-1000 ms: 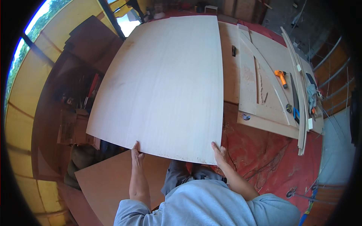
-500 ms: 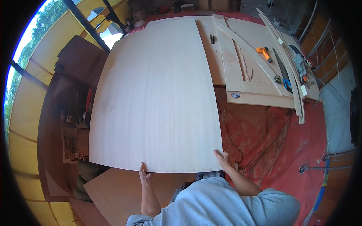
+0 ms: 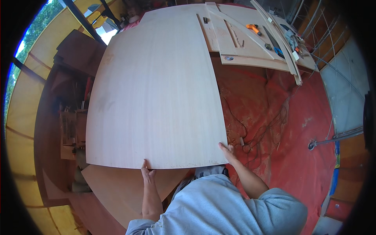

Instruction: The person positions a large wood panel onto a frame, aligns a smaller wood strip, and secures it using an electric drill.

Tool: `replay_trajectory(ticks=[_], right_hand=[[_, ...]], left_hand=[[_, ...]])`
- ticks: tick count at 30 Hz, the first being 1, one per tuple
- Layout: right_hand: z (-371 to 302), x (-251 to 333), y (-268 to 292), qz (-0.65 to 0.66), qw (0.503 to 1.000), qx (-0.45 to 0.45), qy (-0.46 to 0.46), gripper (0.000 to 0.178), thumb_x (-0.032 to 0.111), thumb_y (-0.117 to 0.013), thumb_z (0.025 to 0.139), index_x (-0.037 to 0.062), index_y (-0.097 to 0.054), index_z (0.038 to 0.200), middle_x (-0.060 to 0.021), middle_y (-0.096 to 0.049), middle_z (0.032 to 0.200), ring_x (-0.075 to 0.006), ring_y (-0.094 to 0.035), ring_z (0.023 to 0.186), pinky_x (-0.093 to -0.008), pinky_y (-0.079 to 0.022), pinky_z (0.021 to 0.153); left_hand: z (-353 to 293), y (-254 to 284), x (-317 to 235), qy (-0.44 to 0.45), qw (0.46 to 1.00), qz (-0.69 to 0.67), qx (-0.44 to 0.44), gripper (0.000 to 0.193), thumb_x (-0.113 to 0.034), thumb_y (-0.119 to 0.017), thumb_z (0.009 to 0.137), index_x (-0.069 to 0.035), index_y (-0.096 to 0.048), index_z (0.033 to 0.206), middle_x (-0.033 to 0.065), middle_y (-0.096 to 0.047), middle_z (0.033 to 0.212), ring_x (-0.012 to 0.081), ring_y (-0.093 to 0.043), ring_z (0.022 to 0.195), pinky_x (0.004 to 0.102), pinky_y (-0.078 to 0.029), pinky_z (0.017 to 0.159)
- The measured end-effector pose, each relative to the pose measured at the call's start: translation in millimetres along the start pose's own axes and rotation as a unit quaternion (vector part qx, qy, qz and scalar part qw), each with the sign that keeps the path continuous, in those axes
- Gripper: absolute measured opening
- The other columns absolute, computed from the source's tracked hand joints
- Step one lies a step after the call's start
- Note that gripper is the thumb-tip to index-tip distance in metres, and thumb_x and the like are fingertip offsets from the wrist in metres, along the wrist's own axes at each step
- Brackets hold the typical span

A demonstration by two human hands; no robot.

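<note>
Across the middle of the frame and up toward its top edge stretched a large pale panel (image 3: 152,94), its broad face turned up and its near edge running across the lower middle, just beyond the person's grey shirt (image 3: 219,207). At the lower middle, left of centre, the left hand (image 3: 147,172) gripped that near edge, thumb laid on the upper face; its other fingers were mostly hidden under the panel. Farther right, the right hand (image 3: 228,152) gripped the panel close to its lower right corner, thumb likewise on top and the rest of the grip partly out of sight. Dark specks marked the face along the near edge.

At the upper right, a pale wooden frame (image 3: 250,59) with a slanting brace lay beside the panel's right edge. On and around it were an orange power drill (image 3: 253,29), a round tape measure (image 3: 268,46) and a saw (image 3: 271,37) with a blue handle, with long wooden strips (image 3: 279,41) just to their right. Below these, a wrinkled red sheet (image 3: 301,117) filled the right of the frame, a dark cable (image 3: 247,148) looping over it. At the lower left, a brown board (image 3: 117,192) showed partly beneath the panel's near edge.
</note>
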State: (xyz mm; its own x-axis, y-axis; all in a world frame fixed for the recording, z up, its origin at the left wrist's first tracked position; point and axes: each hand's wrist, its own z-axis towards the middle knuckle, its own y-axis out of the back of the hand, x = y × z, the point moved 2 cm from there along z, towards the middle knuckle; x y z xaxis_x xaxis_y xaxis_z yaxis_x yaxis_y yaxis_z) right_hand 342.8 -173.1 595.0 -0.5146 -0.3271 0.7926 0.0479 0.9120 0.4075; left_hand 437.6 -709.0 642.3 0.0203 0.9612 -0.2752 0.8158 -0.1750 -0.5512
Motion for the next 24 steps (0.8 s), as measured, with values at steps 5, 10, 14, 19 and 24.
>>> replay_trajectory(ticks=[5, 10, 14, 19, 24], right_hand=[[-92.5, 4.9, -7.2, 0.049, 0.992, 0.103, -0.055, 0.069, 0.060, -0.076, 0.092, -0.0063, -0.073, 0.113, -0.0145, -0.076, 0.101, -0.0252, -0.074, 0.094, -0.0410, -0.059, 0.083], [-153.7, -11.4, 15.3, -0.045, 0.996, 0.011, -0.075, 0.071, 0.059, -0.074, 0.093, -0.0071, -0.073, 0.118, -0.0160, -0.077, 0.106, -0.0270, -0.074, 0.097, -0.0414, -0.058, 0.085], [-180.1, -22.3, 33.8, 0.043, 0.989, 0.098, -0.104, 0.071, 0.058, -0.073, 0.093, -0.0077, -0.073, 0.120, -0.0183, -0.077, 0.111, -0.0288, -0.074, 0.101, -0.0426, -0.057, 0.089], [-222.0, -36.4, 47.1, 0.051, 0.986, 0.084, -0.133, 0.069, 0.054, -0.074, 0.093, -0.0087, -0.072, 0.120, -0.0191, -0.077, 0.111, -0.0290, -0.074, 0.102, -0.0431, -0.057, 0.091], [-235.4, -58.2, 40.1, 0.080, 0.984, 0.087, -0.133, 0.068, 0.055, -0.074, 0.092, -0.0072, -0.074, 0.119, -0.0196, -0.078, 0.108, -0.0303, -0.075, 0.099, -0.0427, -0.057, 0.087]], left_hand=[[-58.8, 81.4, -14.8, -0.025, 0.996, -0.052, -0.065, 0.044, -0.031, -0.076, 0.099, -0.004, -0.067, 0.133, 0.0130, -0.069, 0.137, 0.0351, -0.062, 0.131, 0.0563, -0.046, 0.118], [-96.5, 116.9, 7.6, -0.028, 0.997, -0.036, -0.064, 0.048, -0.030, -0.077, 0.098, -0.003, -0.064, 0.135, 0.0147, -0.066, 0.141, 0.0353, -0.060, 0.132, 0.0564, -0.045, 0.119], [-125.7, 139.9, 14.7, -0.032, 0.994, -0.048, -0.096, 0.046, -0.029, -0.076, 0.097, -0.003, -0.064, 0.133, 0.0147, -0.065, 0.140, 0.0368, -0.060, 0.132, 0.0583, -0.044, 0.119], [-167.8, 155.7, 34.2, -0.031, 0.992, -0.005, -0.124, 0.048, -0.031, -0.083, 0.090, -0.005, -0.065, 0.126, 0.0143, -0.066, 0.134, 0.0364, -0.063, 0.126, 0.0554, -0.050, 0.114], [-197.1, 177.1, 16.5, -0.009, 0.992, 0.112, -0.054, 0.071, -0.055, -0.081, 0.090, -0.009, -0.059, 0.139, 0.0154, -0.059, 0.146, 0.0361, -0.057, 0.136, 0.0566, -0.046, 0.117]])
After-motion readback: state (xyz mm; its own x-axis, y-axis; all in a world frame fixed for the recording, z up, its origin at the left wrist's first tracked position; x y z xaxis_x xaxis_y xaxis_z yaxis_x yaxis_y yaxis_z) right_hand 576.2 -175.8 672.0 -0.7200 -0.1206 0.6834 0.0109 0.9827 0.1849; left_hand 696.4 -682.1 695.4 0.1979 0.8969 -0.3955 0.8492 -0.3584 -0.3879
